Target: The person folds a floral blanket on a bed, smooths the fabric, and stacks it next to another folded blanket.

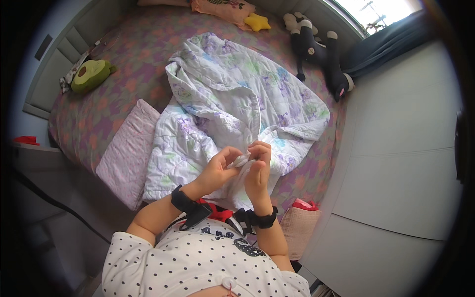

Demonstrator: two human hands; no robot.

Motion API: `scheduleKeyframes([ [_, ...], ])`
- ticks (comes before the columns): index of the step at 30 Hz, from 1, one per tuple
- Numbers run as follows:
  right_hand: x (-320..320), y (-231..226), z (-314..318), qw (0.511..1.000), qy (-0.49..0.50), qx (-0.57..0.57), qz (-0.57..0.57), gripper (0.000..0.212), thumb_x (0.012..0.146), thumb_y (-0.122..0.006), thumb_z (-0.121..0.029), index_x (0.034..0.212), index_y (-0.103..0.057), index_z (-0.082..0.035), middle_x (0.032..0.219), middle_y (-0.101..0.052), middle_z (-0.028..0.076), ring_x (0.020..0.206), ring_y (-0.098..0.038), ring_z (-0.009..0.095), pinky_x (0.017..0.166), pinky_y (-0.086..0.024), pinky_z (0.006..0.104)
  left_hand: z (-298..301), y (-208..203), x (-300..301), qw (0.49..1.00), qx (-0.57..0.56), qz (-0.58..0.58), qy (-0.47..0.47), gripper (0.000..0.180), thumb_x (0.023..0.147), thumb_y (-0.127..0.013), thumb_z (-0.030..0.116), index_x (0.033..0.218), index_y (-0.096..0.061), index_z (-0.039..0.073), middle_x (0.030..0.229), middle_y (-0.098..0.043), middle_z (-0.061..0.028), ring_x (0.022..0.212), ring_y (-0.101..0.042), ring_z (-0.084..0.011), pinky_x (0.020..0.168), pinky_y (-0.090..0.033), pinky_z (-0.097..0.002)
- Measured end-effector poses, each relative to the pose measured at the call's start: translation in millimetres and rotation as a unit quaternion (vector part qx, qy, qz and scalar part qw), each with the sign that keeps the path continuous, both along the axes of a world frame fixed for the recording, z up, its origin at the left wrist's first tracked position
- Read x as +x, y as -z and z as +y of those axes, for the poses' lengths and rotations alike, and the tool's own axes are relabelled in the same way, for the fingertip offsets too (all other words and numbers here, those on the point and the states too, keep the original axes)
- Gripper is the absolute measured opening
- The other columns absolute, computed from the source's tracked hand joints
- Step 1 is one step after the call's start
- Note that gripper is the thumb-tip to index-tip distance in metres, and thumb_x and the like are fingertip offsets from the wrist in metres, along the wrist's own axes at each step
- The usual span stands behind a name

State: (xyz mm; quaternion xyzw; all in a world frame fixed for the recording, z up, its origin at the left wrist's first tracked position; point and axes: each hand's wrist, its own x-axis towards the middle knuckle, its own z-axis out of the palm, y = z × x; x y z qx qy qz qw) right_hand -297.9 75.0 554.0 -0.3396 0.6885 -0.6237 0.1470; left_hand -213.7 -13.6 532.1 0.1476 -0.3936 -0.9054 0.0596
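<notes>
- Head view: floral quilt (222,74) lies rumpled across the bed (136,54), right of a folded pink pad (129,153).
- Left hand (223,166) pinches bunched white cloth (241,160); right hand's (258,171) fingers curl there, grip unclear.
- Steady one side, teasing folds apart gently.

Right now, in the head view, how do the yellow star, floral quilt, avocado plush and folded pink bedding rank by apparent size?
Largest to smallest, as they look:
1. Floral quilt
2. Folded pink bedding
3. Avocado plush
4. Yellow star
</notes>
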Motion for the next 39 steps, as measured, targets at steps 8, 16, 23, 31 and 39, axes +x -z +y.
scheduleKeyframes([
  [8, -8, 9, 19, 0.991, -0.004, -0.101, -0.092, 0.049, 0.088, -0.027, -0.048, 0.099, -0.042, -0.002, 0.1, -0.041, 0.01, 0.082, -0.04, 0.013, 0.074, -0.033, 0.0257, 1, 4, -6, 0.998, -0.045, -0.013, 0.052, 0.022, 0.08, -0.056, 0.006, 0.1, -0.048, 0.002, 0.095, -0.05, -0.0016, 0.089, -0.049, -0.0062, 0.08, -0.039, -0.0217],
  [16, -1, 8, 19, 0.985, 0.125, -0.082, -0.091, 0.02, 0.09, -0.038, -0.022, 0.092, -0.043, -0.003, 0.087, -0.049, 0.007, 0.073, -0.046, 0.013, 0.069, -0.037, 0.0241, 5, 5, -9, 0.996, -0.075, 0.006, 0.054, 0.016, 0.078, -0.059, 0.007, 0.092, -0.054, 0.0, 0.095, -0.053, -0.003, 0.088, -0.049, -0.0072, 0.078, -0.04, -0.0217],
  [23, 1, 8, 26, 0.98, 0.2, -0.012, -0.002, 0.023, 0.09, -0.043, -0.022, 0.076, -0.044, -0.003, 0.069, -0.042, 0.001, 0.062, -0.037, 0.008, 0.057, -0.03, 0.0201, 8, -1, -8, 0.995, -0.077, 0.005, 0.069, 0.02, 0.079, -0.058, 0.004, 0.098, -0.055, -0.002, 0.096, -0.055, -0.0037, 0.087, -0.05, -0.0082, 0.077, -0.041, -0.0229],
  [31, 4, 5, 31, 0.986, 0.158, -0.029, 0.039, 0.032, 0.088, -0.045, -0.027, 0.067, -0.045, -0.003, 0.066, -0.044, 0.004, 0.059, -0.04, 0.011, 0.053, -0.032, 0.0222, 12, 0, -7, 0.995, -0.07, -0.04, 0.062, 0.017, 0.079, -0.057, 0.003, 0.095, -0.056, -0.002, 0.094, -0.055, -0.0035, 0.083, -0.051, -0.0076, 0.073, -0.042, -0.0213],
  [39, -3, 0, 26, 0.98, 0.151, 0.001, 0.132, 0.039, 0.09, -0.037, -0.031, 0.064, -0.045, -0.003, 0.062, -0.044, 0.006, 0.061, -0.041, 0.019, 0.056, -0.033, 0.0286, 16, -2, -7, 0.995, -0.079, -0.013, 0.053, 0.013, 0.079, -0.056, 0.0, 0.091, -0.058, -0.002, 0.093, -0.055, -0.0035, 0.084, -0.051, -0.0081, 0.074, -0.041, -0.0213],
])
